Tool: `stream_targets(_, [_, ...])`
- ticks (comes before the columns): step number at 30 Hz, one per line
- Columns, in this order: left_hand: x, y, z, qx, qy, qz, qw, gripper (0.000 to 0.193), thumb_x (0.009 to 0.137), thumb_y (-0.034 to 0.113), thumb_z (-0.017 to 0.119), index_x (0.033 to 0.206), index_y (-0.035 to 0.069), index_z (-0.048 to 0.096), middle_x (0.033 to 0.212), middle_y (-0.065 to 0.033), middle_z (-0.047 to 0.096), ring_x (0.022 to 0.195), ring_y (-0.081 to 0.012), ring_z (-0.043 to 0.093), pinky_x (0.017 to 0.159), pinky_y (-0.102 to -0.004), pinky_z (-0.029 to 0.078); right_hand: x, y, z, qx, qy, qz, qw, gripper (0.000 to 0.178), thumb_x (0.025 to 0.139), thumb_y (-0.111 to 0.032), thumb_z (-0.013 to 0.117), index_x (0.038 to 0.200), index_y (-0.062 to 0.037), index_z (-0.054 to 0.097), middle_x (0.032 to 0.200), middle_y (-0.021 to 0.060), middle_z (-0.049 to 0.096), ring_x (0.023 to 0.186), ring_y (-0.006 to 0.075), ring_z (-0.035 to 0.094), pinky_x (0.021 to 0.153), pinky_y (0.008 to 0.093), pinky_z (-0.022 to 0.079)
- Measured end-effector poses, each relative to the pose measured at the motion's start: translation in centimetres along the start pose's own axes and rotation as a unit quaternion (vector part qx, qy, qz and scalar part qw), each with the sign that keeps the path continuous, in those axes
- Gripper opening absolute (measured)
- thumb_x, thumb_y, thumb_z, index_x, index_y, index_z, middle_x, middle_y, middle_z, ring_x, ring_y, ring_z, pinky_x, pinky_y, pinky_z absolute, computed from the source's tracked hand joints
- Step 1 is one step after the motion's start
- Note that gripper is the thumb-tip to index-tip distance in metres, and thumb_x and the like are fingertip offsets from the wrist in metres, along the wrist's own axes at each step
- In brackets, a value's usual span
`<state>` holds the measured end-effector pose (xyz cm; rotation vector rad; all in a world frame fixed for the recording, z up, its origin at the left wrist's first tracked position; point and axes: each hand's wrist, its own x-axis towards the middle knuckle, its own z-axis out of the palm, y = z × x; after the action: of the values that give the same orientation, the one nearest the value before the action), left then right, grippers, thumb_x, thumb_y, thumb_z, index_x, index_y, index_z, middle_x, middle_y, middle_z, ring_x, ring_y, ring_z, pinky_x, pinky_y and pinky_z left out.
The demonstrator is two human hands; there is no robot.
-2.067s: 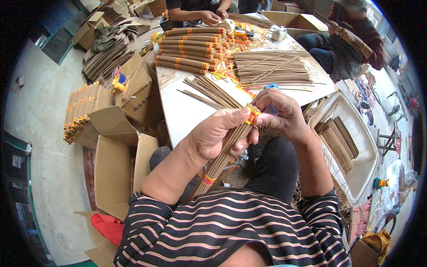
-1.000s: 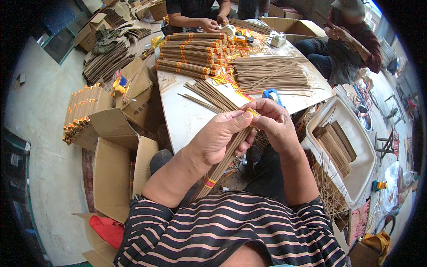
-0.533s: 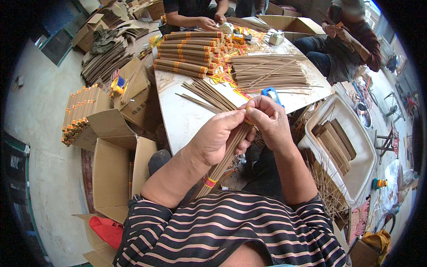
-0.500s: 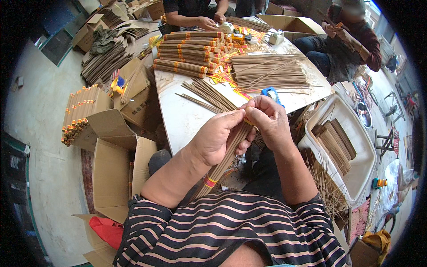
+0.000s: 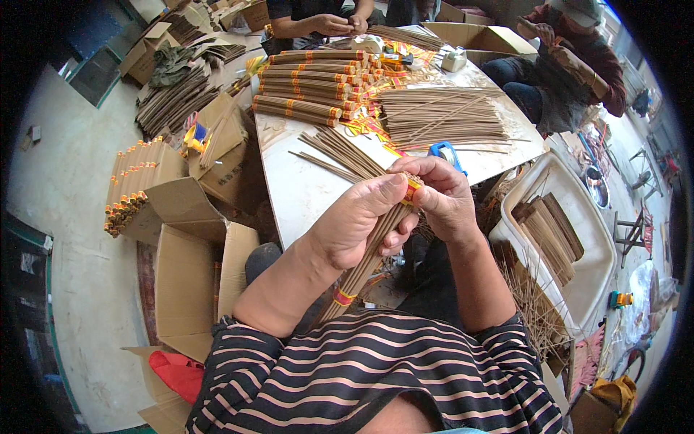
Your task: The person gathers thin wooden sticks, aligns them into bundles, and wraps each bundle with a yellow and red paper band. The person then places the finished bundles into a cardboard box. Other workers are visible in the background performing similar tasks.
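Note:
A bundle of brown incense sticks [image 5: 367, 264] slants up from my lap toward the table. My left hand [image 5: 347, 228] is closed around its upper part, thumb near the top. At the upper end, my right hand [image 5: 450, 206] pinches a red-and-yellow paper band [image 5: 412, 190] wrapped round the sticks. A second red-and-yellow band [image 5: 343, 297] circles the lower part. Just beyond my hands, loose incense sticks [image 5: 340, 155] lie on the white table [image 5: 289, 195], with a blue tape dispenser [image 5: 455, 160] to their right.
Banded bundles [image 5: 300, 94] are stacked on the table beside a spread of loose sticks [image 5: 444, 116]. An open cardboard box [image 5: 184, 282] stands at left, a white tub [image 5: 589, 275] of sticks at right. Two people [image 5: 336, 25] work across the table.
My right fingers have shifted on the bundle's top end, so the red-and-yellow band there now shows more. The left hand keeps its hold. Across the table, both people's hands have moved.

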<state>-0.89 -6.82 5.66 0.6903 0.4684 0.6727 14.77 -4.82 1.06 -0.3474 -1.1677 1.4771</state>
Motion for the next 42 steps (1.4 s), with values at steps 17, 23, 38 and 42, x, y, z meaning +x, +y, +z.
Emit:
stream_targets(17, [-1.8,3.2,0.7,0.039,-0.066,0.072,0.994,0.044,0.089,0.04,0.049,0.115,0.005,0.042,0.067,-0.0047,0.054,0.047,-0.0074,0.048,0.039,-0.0189,0.039,1.1,0.8,0.6,0.08,-0.002,-0.111,0.991,0.029,0.084,-0.007,0.055,0.112,0.0015,0.056,0.112,0.013,0.057,0.105,0.0221,0.054,0.09,0.0379,0.042])
stream_targets(23, [-3.6,8.8,0.3,0.26,0.047,0.42,0.868,0.033,0.082,0.03,0.063,0.101,0.006,0.053,0.066,-0.0023,0.05,0.047,-0.0089,0.047,0.042,-0.022,0.038,-0.5,1.4,-1.6,0.063,0.147,-0.097,0.982,0.022,0.087,-0.008,0.053,0.106,0.0033,0.057,0.092,0.0144,0.063,0.082,0.0204,0.06,0.077,0.033,0.048])
stream_targets(38, [-0.8,8.9,-6.6,0.225,0.272,0.476,0.806,0.017,0.078,0.011,0.068,0.074,0.008,0.051,0.057,-0.001,0.048,0.046,-0.0111,0.048,0.045,-0.0246,0.042,-1.3,5.2,1.2,-0.154,0.099,0.113,0.977,0.023,0.083,-0.006,0.059,0.104,0.0027,0.057,0.093,0.0099,0.061,0.088,0.015,0.058,0.082,0.028,0.045])
stream_targets(42, [-2.1,9.7,-5.7,0.124,0.167,0.448,0.87,0.025,0.081,0.026,0.066,0.069,0.011,0.049,0.055,0.0005,0.045,0.044,-0.0105,0.043,0.042,-0.0238,0.036,0.9,6.2,2.9,-0.316,-0.059,0.092,0.943,0.058,0.074,-0.019,0.072,0.122,0.0002,0.045,0.116,0.0106,0.051,0.109,0.0183,0.048,0.095,0.031,0.036])
